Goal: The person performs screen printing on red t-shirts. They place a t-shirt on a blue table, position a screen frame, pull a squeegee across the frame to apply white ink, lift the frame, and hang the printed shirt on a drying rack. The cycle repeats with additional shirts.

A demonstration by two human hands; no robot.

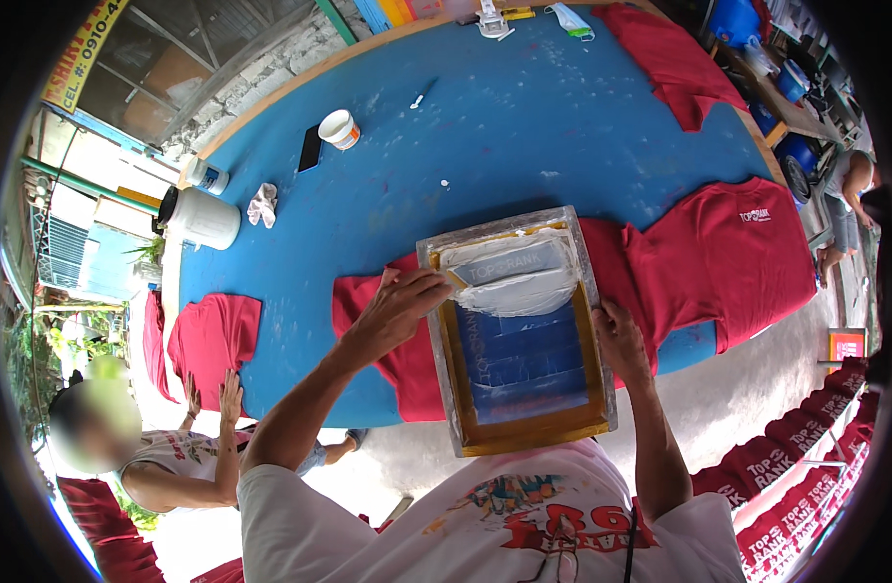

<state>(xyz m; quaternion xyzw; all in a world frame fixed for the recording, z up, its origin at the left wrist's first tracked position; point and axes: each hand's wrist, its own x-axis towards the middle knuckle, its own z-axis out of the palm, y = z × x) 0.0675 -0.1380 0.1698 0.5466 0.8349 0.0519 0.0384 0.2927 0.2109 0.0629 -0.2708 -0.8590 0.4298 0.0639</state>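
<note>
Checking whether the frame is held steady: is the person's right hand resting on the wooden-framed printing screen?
Yes, the right hand grips the right edge of the wooden-framed printing screen while the left hand works at its upper left.

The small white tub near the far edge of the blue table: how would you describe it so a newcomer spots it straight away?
Start from the big blue table and look to its far left part, beyond the wooden-framed printing screen. There a small white round plastic tub lies tipped on its side beside a flat black phone. It is far smaller than the large white black-lidded jug at the left edge.
</note>
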